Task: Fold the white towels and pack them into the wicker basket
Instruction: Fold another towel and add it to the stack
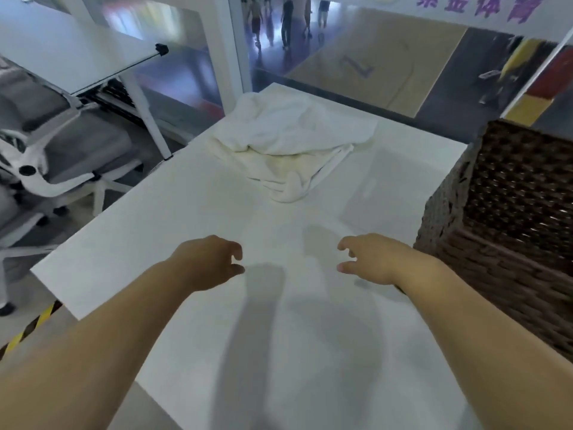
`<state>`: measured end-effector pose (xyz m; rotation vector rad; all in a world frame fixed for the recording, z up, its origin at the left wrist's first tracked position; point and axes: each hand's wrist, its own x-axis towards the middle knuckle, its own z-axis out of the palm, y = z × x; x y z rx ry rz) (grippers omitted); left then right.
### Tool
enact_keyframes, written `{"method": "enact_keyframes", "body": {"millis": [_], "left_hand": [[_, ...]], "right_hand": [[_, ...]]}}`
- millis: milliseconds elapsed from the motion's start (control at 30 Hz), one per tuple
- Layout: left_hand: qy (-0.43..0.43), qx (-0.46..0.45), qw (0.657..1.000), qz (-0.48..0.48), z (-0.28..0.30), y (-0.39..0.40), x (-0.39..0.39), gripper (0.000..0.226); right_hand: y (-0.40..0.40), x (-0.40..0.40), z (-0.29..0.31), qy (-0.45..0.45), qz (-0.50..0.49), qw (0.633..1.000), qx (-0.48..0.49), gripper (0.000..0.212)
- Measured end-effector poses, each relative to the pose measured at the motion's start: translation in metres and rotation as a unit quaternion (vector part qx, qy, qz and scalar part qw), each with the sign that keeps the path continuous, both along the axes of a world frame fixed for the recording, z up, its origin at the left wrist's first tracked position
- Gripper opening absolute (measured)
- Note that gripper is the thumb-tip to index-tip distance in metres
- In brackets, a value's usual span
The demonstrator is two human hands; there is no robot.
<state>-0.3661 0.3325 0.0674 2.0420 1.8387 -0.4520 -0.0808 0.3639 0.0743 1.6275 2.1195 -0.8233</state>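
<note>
A loose heap of white towels [288, 144] lies crumpled at the far end of the white table [186, 212]. A dark brown wicker basket [508, 218] stands at the table's right side. My left hand [207, 262] and my right hand [372, 259] hover over the middle of the table, well short of the towels. Both have loosely curled fingers and hold nothing. The right wrist is close to the basket's near corner.
A grey and white office chair [62, 156] stands left of the table, beside a second white table [71, 51]. Glass panels [356, 51] rise beyond the table's far edge, with several people walking behind them. Yellow-black tape [28, 327] marks the floor at lower left.
</note>
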Motion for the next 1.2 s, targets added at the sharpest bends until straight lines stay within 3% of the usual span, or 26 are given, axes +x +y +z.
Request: {"method": "enact_keyframes", "body": {"millis": [167,400,567,833,933,1100,1200], "left_hand": [[-0.009,-0.01,0.999,-0.048,-0.027,0.083,-0.017,0.037],[-0.062,0.028,0.989,-0.135,-0.072,0.21,-0.025,0.068],[-0.041,0.02,0.988,-0.146,-0.111,0.266,-0.031,0.077],[-0.112,0.043,0.967,-0.223,-0.139,0.262,-0.039,0.053],[-0.129,0.03,0.962,-0.237,-0.132,0.244,-0.041,0.074],[-0.16,-0.006,0.953,-0.257,-0.125,0.199,-0.047,0.069],[-0.195,-0.057,0.949,-0.242,-0.111,0.173,-0.056,0.047]], "right_hand": [[0.048,-0.018,-0.015,-0.017,-0.068,0.998,0.006,0.054],[0.087,-0.052,-0.038,-0.038,-0.181,0.982,0.038,0.044],[0.101,-0.067,-0.055,-0.029,-0.232,0.972,0.033,0.04],[0.121,-0.093,-0.079,0.01,-0.259,0.959,0.113,0.046],[0.13,-0.11,-0.088,0.057,-0.226,0.956,0.179,0.054],[0.122,-0.131,-0.107,0.008,-0.134,0.989,0.067,0.061],[0.097,-0.131,-0.112,-0.01,-0.127,0.99,0.06,0.049]]}}
